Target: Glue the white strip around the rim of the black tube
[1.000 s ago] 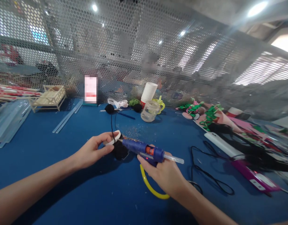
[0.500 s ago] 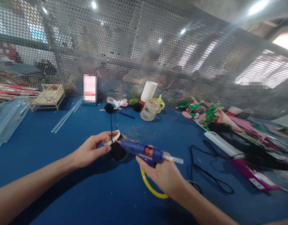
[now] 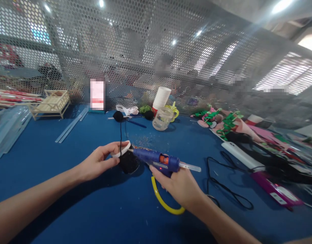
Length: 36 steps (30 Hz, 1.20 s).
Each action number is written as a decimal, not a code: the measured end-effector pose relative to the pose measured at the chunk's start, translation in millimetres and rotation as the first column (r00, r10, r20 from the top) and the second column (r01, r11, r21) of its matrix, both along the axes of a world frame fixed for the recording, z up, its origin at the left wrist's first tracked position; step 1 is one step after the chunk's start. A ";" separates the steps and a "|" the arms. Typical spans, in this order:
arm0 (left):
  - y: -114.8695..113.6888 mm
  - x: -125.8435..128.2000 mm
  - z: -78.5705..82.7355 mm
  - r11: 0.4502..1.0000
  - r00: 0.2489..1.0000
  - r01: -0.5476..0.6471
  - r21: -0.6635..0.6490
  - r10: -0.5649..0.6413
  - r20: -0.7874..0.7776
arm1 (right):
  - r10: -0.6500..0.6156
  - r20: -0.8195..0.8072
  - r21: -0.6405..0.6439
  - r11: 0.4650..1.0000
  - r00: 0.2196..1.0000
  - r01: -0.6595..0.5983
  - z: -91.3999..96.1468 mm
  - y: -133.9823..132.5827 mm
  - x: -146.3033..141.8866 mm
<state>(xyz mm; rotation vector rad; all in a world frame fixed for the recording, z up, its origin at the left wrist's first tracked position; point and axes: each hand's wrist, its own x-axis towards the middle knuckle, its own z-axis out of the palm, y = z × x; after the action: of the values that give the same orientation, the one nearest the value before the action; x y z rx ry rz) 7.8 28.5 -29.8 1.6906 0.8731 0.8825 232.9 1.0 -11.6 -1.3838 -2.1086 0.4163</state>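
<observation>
My left hand (image 3: 107,157) pinches the white rim of a black-covered cup (image 3: 129,162), which lies tilted with its dark side toward the right. A strand of black yarn (image 3: 120,135) runs from a black yarn ball (image 3: 117,116) down to the rim by my fingers. Wrapped round the handle of a blue hot glue gun (image 3: 152,158) is my right hand (image 3: 180,186). The nozzle points left, close to the cup's rim; whether it touches is too small to tell. A clear glue stick (image 3: 190,167) sticks out of the gun's back end.
Under my right wrist curves a yellow tube (image 3: 163,203). A glass jar (image 3: 162,119) and stacked paper cups (image 3: 162,96) stand at the back. Glue sticks (image 3: 12,127) lie left, near a small wooden bed frame (image 3: 49,104). Right are a black cord (image 3: 229,193) and a purple power strip (image 3: 276,189).
The glue gun has shifted slightly right, its nozzle drawing back a little from the yarn at the rim. My left hand and the cup have hardly moved.
</observation>
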 end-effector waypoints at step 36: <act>0.5 -0.6 2.5 1.000 1.000 0.023 -0.008 -0.024 -0.020 | -0.133 -0.061 -0.066 0.989 0.989 0.129 -12.4 -4.0 -2.3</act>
<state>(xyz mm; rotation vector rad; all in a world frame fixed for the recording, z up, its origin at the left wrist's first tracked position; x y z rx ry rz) 7.1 29.0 -27.2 1.7024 0.8678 0.8461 230.6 -3.1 -24.0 -1.5138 -1.9541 0.4706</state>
